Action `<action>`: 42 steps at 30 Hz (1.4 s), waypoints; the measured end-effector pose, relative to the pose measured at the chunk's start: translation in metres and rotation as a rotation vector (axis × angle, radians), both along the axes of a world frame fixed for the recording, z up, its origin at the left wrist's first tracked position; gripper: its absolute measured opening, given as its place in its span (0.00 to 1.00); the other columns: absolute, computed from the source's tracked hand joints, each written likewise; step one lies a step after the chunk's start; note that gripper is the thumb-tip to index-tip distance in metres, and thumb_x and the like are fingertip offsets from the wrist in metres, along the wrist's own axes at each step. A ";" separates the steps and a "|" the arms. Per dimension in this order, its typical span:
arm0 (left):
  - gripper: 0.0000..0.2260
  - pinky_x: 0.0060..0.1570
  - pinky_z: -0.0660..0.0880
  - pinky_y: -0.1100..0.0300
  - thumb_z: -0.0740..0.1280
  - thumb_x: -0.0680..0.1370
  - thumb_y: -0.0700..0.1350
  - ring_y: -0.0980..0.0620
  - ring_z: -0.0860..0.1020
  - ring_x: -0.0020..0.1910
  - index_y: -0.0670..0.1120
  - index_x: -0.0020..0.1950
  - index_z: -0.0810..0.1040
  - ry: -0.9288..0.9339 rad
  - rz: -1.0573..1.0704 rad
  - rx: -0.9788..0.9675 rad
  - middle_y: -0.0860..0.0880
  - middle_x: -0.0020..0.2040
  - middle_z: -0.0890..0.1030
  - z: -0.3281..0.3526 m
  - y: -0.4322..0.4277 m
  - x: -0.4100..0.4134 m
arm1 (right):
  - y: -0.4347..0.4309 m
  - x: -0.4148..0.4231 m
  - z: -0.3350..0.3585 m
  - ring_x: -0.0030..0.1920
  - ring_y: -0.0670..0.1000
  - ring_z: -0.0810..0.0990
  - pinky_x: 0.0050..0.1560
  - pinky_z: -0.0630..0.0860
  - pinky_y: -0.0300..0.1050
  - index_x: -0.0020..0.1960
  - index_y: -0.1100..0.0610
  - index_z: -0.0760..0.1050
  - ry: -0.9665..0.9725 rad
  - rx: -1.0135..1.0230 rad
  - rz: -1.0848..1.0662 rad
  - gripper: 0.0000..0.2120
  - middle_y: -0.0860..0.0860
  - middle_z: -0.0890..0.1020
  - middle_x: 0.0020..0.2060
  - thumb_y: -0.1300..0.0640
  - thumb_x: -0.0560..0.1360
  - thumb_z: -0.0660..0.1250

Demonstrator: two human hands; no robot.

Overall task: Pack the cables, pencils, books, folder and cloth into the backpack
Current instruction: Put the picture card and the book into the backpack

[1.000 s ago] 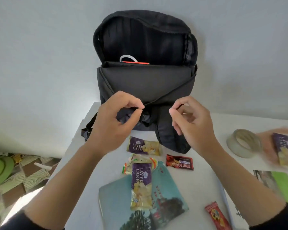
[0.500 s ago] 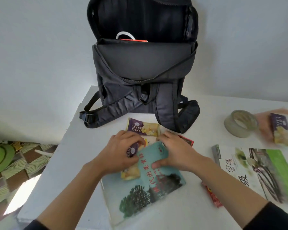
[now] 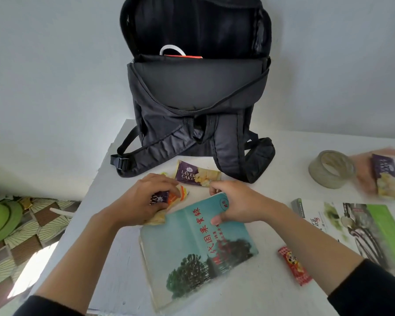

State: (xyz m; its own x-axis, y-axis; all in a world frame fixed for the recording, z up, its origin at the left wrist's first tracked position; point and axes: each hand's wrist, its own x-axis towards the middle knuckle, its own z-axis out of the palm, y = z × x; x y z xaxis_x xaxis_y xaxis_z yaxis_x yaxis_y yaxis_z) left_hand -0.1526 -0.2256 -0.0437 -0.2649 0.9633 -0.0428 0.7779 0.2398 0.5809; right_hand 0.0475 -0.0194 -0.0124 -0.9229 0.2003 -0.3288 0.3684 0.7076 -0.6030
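The left hand (image 3: pixel 144 199) gripped a purple snack packet (image 3: pixel 160 198) while the right hand (image 3: pixel 240 205) pinched the top edge of a teal book (image 3: pixel 198 245) lying at 6 o'clock on the surface (image 3: pixel 260 293). The open black backpack (image 3: pixel 196 87) stood at 12 o'clock.

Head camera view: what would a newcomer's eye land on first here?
The black backpack stands wide open against the wall at the back of the white table. In front of it, the left hand grips a purple snack packet, while the right hand pinches the top edge of a teal book lying on the table.
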 end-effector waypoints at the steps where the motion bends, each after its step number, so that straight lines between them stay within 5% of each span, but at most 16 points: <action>1: 0.19 0.70 0.68 0.57 0.78 0.74 0.40 0.58 0.70 0.69 0.59 0.61 0.83 -0.006 -0.001 0.002 0.61 0.66 0.77 0.001 -0.001 -0.002 | 0.002 0.002 0.002 0.46 0.52 0.82 0.41 0.80 0.48 0.41 0.47 0.65 0.003 -0.024 -0.016 0.25 0.48 0.81 0.44 0.54 0.66 0.83; 7: 0.19 0.60 0.74 0.62 0.80 0.72 0.43 0.59 0.77 0.59 0.60 0.58 0.83 -0.023 0.008 0.062 0.64 0.57 0.80 0.012 0.004 -0.004 | 0.012 0.014 0.031 0.48 0.55 0.88 0.37 0.84 0.47 0.44 0.55 0.69 0.081 -0.384 -0.052 0.17 0.57 0.85 0.49 0.64 0.73 0.77; 14: 0.19 0.53 0.76 0.63 0.74 0.77 0.35 0.59 0.77 0.59 0.62 0.49 0.85 -0.040 -0.074 0.010 0.61 0.56 0.82 0.015 0.007 -0.004 | 0.024 0.020 0.044 0.50 0.57 0.87 0.46 0.85 0.55 0.49 0.56 0.73 0.235 -0.494 -0.109 0.12 0.56 0.85 0.47 0.64 0.74 0.76; 20: 0.10 0.62 0.73 0.59 0.66 0.84 0.44 0.55 0.78 0.62 0.54 0.56 0.86 -0.311 -0.035 -0.021 0.58 0.57 0.82 0.036 0.016 0.011 | 0.025 0.016 0.034 0.46 0.51 0.87 0.45 0.85 0.55 0.48 0.60 0.72 0.314 -0.272 -0.186 0.11 0.52 0.85 0.45 0.59 0.76 0.75; 25: 0.11 0.51 0.78 0.59 0.64 0.82 0.56 0.54 0.82 0.52 0.52 0.51 0.82 -0.355 -0.048 -0.076 0.55 0.51 0.84 0.052 0.026 0.027 | 0.022 0.017 0.036 0.44 0.49 0.86 0.40 0.81 0.42 0.47 0.57 0.71 0.375 -0.252 -0.211 0.10 0.49 0.83 0.42 0.59 0.77 0.74; 28: 0.13 0.41 0.80 0.57 0.65 0.82 0.53 0.45 0.85 0.45 0.44 0.52 0.81 -0.501 0.003 -0.013 0.46 0.48 0.85 0.065 0.029 0.030 | 0.027 0.017 0.050 0.40 0.50 0.84 0.38 0.79 0.41 0.48 0.59 0.72 0.455 -0.323 -0.295 0.10 0.51 0.80 0.39 0.61 0.77 0.73; 33: 0.09 0.39 0.79 0.59 0.70 0.81 0.49 0.44 0.85 0.43 0.44 0.51 0.84 -0.714 0.168 0.226 0.42 0.47 0.86 0.100 0.032 0.022 | 0.039 0.013 0.063 0.45 0.59 0.86 0.44 0.82 0.54 0.47 0.57 0.72 0.632 -0.634 -0.503 0.09 0.56 0.84 0.43 0.63 0.77 0.72; 36: 0.09 0.36 0.81 0.61 0.68 0.79 0.45 0.47 0.86 0.44 0.45 0.56 0.83 -0.966 0.315 0.342 0.45 0.51 0.87 0.122 0.037 0.020 | 0.041 0.007 0.072 0.47 0.61 0.86 0.44 0.83 0.54 0.48 0.59 0.71 0.758 -0.831 -0.618 0.09 0.60 0.85 0.47 0.65 0.77 0.71; 38: 0.12 0.39 0.83 0.57 0.65 0.80 0.44 0.46 0.87 0.47 0.45 0.60 0.82 -1.001 0.309 0.388 0.43 0.54 0.87 0.138 0.043 0.019 | 0.042 0.003 0.079 0.49 0.62 0.87 0.45 0.83 0.54 0.51 0.60 0.70 0.825 -0.923 -0.657 0.11 0.60 0.86 0.49 0.63 0.75 0.71; 42: 0.14 0.55 0.83 0.46 0.65 0.82 0.44 0.39 0.85 0.56 0.45 0.66 0.80 -0.715 0.206 0.456 0.41 0.59 0.85 0.175 0.057 -0.005 | 0.059 -0.008 0.101 0.51 0.63 0.85 0.48 0.79 0.55 0.46 0.61 0.71 0.838 -0.806 -0.610 0.12 0.60 0.86 0.49 0.62 0.71 0.75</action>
